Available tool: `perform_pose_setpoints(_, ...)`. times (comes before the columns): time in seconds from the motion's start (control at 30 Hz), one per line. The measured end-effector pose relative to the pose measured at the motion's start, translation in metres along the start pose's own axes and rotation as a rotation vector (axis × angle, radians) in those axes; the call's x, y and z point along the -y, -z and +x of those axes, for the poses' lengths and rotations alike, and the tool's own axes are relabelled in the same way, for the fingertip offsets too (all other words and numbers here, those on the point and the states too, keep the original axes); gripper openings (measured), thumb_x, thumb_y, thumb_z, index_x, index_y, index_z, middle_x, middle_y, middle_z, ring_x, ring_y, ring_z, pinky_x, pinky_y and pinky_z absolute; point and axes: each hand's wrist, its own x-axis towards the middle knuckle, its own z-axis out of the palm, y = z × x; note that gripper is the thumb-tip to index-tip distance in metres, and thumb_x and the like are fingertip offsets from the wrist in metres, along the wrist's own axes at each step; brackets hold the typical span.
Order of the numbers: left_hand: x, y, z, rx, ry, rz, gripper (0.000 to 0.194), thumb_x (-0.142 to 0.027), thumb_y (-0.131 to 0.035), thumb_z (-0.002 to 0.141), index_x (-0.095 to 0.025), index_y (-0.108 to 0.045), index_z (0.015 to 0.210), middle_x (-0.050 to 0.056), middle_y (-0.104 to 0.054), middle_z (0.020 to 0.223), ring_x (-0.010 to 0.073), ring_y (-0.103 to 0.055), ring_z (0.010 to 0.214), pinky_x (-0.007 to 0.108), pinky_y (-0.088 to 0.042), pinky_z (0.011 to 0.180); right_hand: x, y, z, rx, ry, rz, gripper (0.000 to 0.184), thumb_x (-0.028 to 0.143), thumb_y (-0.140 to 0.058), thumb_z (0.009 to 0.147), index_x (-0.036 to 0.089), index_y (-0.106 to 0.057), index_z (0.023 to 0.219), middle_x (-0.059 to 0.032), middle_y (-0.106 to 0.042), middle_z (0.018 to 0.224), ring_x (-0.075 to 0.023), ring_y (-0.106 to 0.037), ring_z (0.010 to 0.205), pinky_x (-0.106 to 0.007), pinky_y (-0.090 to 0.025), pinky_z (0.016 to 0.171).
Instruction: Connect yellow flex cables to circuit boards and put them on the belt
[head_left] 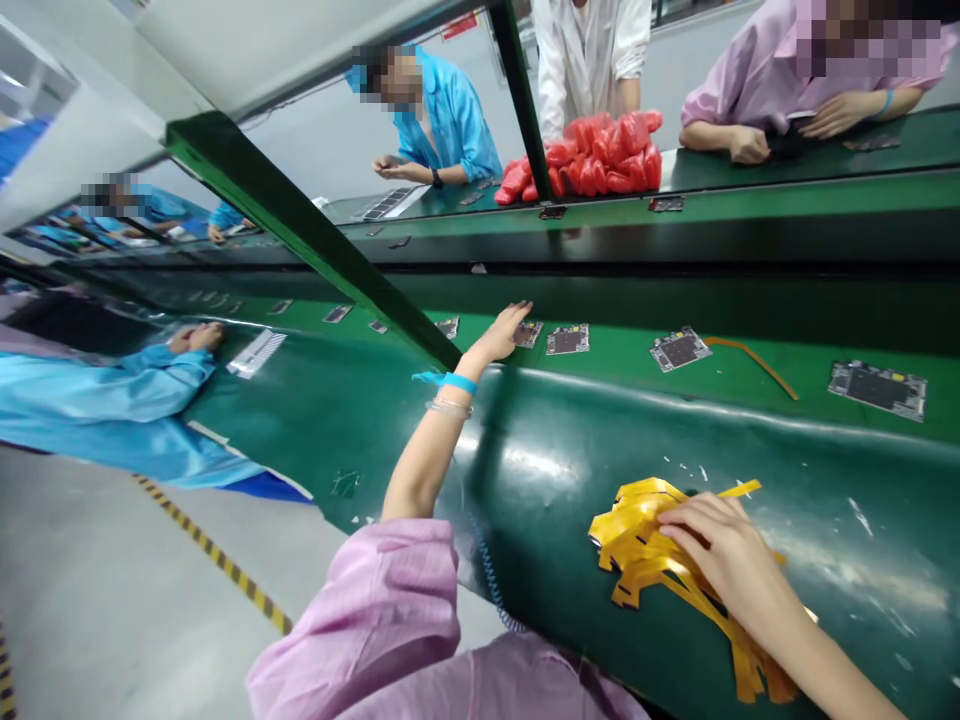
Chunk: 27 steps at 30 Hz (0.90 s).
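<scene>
My left hand [499, 338] reaches out to the green belt, its fingers stretched toward a small circuit board [529, 334] that they partly cover. Whether the fingertips touch the board, I cannot tell. Just right of it lies another circuit board [568, 340]. Over a pile of yellow flex cables [637, 520] on the green bench mat, my right hand [724, 545] is closed, thumb and fingers pinching at a strip. Farther right on the belt are a board [679, 349] with an orange flex cable [754, 365] extending from it and a larger-looking board [877, 388].
A green slanted post [315, 240] crosses left of my left arm. Co-workers sit at left [97, 400] and across the line [450, 120]. Red bags [592, 155] are heaped on the far bench. A striped sheet [256, 352] lies by the left neighbour. A coiled blue cord [491, 575] hangs below.
</scene>
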Motion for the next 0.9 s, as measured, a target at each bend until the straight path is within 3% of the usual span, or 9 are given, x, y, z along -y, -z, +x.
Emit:
perform_pose_setpoints(0.1, 0.005, 0.006, 0.012, 0.163, -0.024, 0.033, 0.083, 0.002, -0.052, 0.076, -0.012, -0.039, 0.157, 0.014, -0.047, 0.159, 0.0225, -0.046, 0.142, 0.031, -0.037, 0.115, 0.003, 0.005, -0.001, -0.034, -0.033, -0.010, 0.027, 0.039, -0.054, 0.104, 0.027, -0.074, 0.091, -0.0048, -0.077, 0.095, -0.0279, -0.068, 0.092, -0.045, -0.047, 0.086)
perform_pose_setpoints(0.2, 0.000, 0.011, 0.020, 0.224, -0.004, 0.094, 0.078, -0.005, -0.062, 0.076, -0.017, -0.047, 0.151, 0.014, -0.053, 0.153, 0.0296, -0.049, 0.136, 0.039, -0.040, 0.111, 0.008, 0.013, -0.006, -0.047, -0.106, 0.034, 0.026, 0.041, -0.054, 0.102, 0.027, -0.069, 0.086, -0.0046, -0.075, 0.094, -0.0272, -0.066, 0.093, -0.043, -0.047, 0.088)
perform_pose_setpoints(0.33, -0.016, 0.023, 0.024, 0.165, 0.039, 0.175, 0.052, -0.014, -0.072, 0.075, -0.014, -0.065, 0.126, 0.019, -0.060, 0.138, 0.0398, -0.046, 0.132, 0.047, -0.038, 0.107, 0.014, 0.028, -0.020, -0.101, -0.318, 0.200, 0.022, 0.046, -0.053, 0.102, 0.028, -0.064, 0.096, -0.0043, -0.073, 0.098, -0.0252, -0.066, 0.096, -0.036, -0.050, 0.083)
perform_pose_setpoints(0.47, -0.050, 0.032, 0.008, 0.033, 0.038, 0.181, 0.020, -0.022, -0.060, 0.092, -0.015, -0.062, 0.111, 0.013, -0.068, 0.105, 0.0292, -0.059, 0.108, 0.036, -0.042, 0.093, 0.024, 0.038, -0.033, -0.233, -0.399, 0.467, 0.021, 0.047, -0.050, 0.105, 0.028, -0.056, 0.100, 0.0003, -0.066, 0.081, -0.0174, -0.065, 0.078, -0.026, -0.051, 0.070)
perform_pose_setpoints(0.53, -0.081, 0.028, -0.017, -0.062, -0.012, 0.079, 0.017, -0.029, -0.055, 0.098, -0.017, -0.057, 0.110, 0.006, -0.065, 0.091, 0.0215, -0.060, 0.088, 0.029, -0.042, 0.081, 0.032, 0.038, -0.036, -0.333, -0.424, 0.524, 0.020, 0.048, -0.056, 0.101, 0.028, -0.058, 0.107, 0.0015, -0.065, 0.079, -0.0154, -0.062, 0.069, -0.023, -0.051, 0.064)
perform_pose_setpoints(0.6, -0.122, 0.017, -0.057, -0.119, -0.120, -0.231, 0.019, -0.036, -0.060, 0.097, -0.019, -0.053, 0.103, -0.002, -0.057, 0.074, 0.0142, -0.053, 0.068, 0.023, -0.038, 0.066, 0.039, 0.036, -0.037, -0.379, -0.448, 0.537, 0.029, 0.048, -0.065, 0.095, 0.027, -0.061, 0.114, -0.0016, -0.069, 0.088, -0.0156, -0.063, 0.070, -0.024, -0.053, 0.062)
perform_pose_setpoints(0.67, -0.165, 0.003, -0.107, 0.021, -0.213, -0.537, 0.025, -0.042, -0.060, 0.097, -0.020, -0.050, 0.095, -0.007, -0.048, 0.064, 0.0096, -0.043, 0.056, 0.020, -0.032, 0.055, 0.046, 0.031, -0.038, -0.381, -0.450, 0.501, 0.031, 0.046, -0.072, 0.089, 0.025, -0.066, 0.112, -0.0029, -0.070, 0.089, -0.0152, -0.061, 0.066, -0.024, -0.054, 0.060)
perform_pose_setpoints(0.77, -0.216, -0.013, -0.175, 0.216, -0.295, -0.704, 0.026, -0.039, -0.061, 0.096, -0.021, -0.046, 0.086, -0.009, -0.042, 0.059, 0.0071, -0.036, 0.052, 0.019, -0.028, 0.051, 0.055, 0.025, -0.039, -0.400, -0.439, 0.392, 0.020, 0.040, -0.074, 0.087, 0.023, -0.072, 0.097, 0.0042, -0.057, 0.063, -0.0120, -0.048, 0.052, -0.023, -0.050, 0.055)
perform_pose_setpoints(0.9, -0.239, -0.020, -0.219, 0.248, -0.319, -0.756, 0.026, -0.030, -0.062, 0.094, -0.020, -0.043, 0.079, -0.009, -0.042, 0.061, 0.0059, -0.036, 0.052, 0.019, -0.028, 0.050, 0.064, 0.020, -0.039, -0.448, -0.421, 0.308, 0.013, 0.036, -0.071, 0.087, 0.023, -0.073, 0.085, 0.0085, -0.039, 0.052, -0.0111, -0.040, 0.048, -0.022, -0.047, 0.055)
